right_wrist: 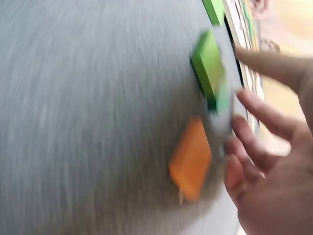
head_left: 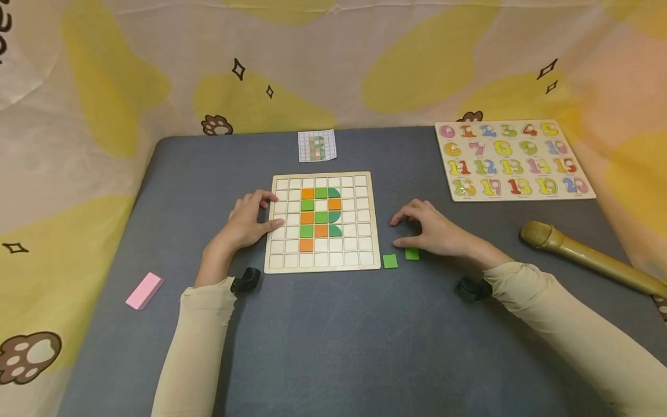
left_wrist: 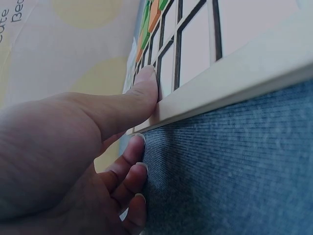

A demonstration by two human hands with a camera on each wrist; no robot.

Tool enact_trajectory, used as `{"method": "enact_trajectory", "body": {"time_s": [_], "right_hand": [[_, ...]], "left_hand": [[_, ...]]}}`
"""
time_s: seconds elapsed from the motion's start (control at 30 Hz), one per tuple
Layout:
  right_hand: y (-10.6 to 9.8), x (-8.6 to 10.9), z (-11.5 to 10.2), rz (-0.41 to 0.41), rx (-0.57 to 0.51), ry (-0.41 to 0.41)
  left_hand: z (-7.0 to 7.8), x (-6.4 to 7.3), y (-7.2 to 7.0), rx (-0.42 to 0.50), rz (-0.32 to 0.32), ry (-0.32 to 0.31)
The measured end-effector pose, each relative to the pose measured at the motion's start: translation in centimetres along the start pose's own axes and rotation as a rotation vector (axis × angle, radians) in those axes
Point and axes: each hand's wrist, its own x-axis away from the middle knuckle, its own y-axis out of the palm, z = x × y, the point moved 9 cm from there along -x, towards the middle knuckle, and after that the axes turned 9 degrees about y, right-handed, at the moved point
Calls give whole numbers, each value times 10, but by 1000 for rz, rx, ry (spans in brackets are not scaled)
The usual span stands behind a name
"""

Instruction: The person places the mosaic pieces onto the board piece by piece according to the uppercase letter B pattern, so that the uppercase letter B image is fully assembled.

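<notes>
A wooden grid board (head_left: 354,260) lies mid-table, with orange, green and dark green tiles (head_left: 321,217) set among its white squares. My left hand (head_left: 242,223) rests at the board's left edge, thumb on top of the rim; the other visible fingers bend loosely beside it in the left wrist view. Right of the board, my right hand (head_left: 435,231) hovers with thumb and fingers apart and nothing between them. Close by lie a green square tile (head_left: 390,261) and another green tile (head_left: 412,253). An orange tile (right_wrist: 192,159) and a dark green piece (right_wrist: 221,99) appear blurred in the right wrist view.
A small pattern card (head_left: 317,146) lies behind the board. At the back right is a number puzzle (head_left: 513,162), with a gold microphone (head_left: 589,258) in front of it. A pink block (head_left: 145,291) sits at the left. Patterned cloth (head_left: 333,63) hangs behind the table.
</notes>
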Motion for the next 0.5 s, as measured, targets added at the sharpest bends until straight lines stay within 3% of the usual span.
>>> {"method": "enact_trajectory", "body": {"time_s": [0.23,0.5], "right_hand": [[-8,15,13,-123,23,-20],[-4,16,11,-121,-17,-123]], "left_hand": [[0,0,0,-2,1,-2],[0,0,0,-4,2,7]]}}
